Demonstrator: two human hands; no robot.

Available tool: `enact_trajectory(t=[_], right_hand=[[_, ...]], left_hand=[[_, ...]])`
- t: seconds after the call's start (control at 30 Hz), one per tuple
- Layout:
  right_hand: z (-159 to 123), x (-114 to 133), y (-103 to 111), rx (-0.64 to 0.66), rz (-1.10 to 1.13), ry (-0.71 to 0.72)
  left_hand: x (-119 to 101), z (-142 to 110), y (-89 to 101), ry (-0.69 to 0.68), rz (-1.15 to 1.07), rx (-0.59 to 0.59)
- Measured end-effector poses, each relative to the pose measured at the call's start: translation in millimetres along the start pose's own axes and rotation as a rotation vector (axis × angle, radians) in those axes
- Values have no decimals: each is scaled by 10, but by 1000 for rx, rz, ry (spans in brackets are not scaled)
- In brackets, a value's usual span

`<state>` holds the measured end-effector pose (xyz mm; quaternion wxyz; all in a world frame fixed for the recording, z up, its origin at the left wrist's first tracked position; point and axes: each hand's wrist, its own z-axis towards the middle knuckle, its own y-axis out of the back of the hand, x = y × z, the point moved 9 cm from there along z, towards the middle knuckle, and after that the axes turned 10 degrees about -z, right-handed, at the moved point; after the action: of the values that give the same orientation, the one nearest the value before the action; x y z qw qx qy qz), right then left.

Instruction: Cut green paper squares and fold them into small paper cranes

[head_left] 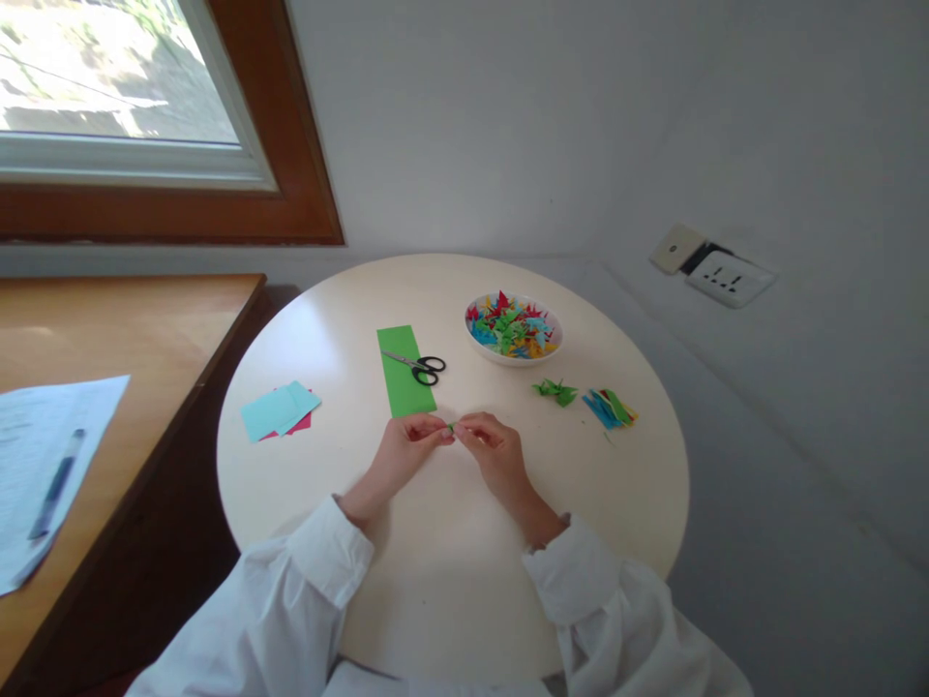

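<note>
Between my fingertips is a small folded piece of green paper (451, 427), mostly hidden by the fingers. My left hand (412, 447) pinches it from the left, and my right hand (497, 453) pinches it from the right. Just beyond my left hand lies a green paper strip (407, 392), with black-handled scissors (421, 368) resting across it. Several folded green paper cranes (555, 391) sit together to the right of my right hand. Farther back stands a white bowl (508, 360) filled with small folded paper pieces in red, green, blue and yellow.
Light blue paper squares (280, 411) overlap a red sheet (305, 423) on the left of the round white table (450, 581). Coloured paper strips (610, 409) lie at the right. A wooden desk (145, 319) at left holds printed sheets (79, 416) and a pen (56, 484).
</note>
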<state>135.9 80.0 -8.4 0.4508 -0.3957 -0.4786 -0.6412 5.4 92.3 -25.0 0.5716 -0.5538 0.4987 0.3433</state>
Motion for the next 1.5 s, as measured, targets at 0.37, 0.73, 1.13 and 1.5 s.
enact_trajectory(t=[0.37,0.73,1.13,1.5], right_hand=[[-41,89,42,-72,-155,103],[-22,-86,30,-83,8,-84],[-20,-275,38,-138,295,-324],[-51,-373,-29,-126,446,-431]], left_hand=[[7,6,9,-21,27,-12],[-8,15,41,-63,54,-25],[88,-6,28,69,-111,-22],[121,-26,-17,133,-241,-4]])
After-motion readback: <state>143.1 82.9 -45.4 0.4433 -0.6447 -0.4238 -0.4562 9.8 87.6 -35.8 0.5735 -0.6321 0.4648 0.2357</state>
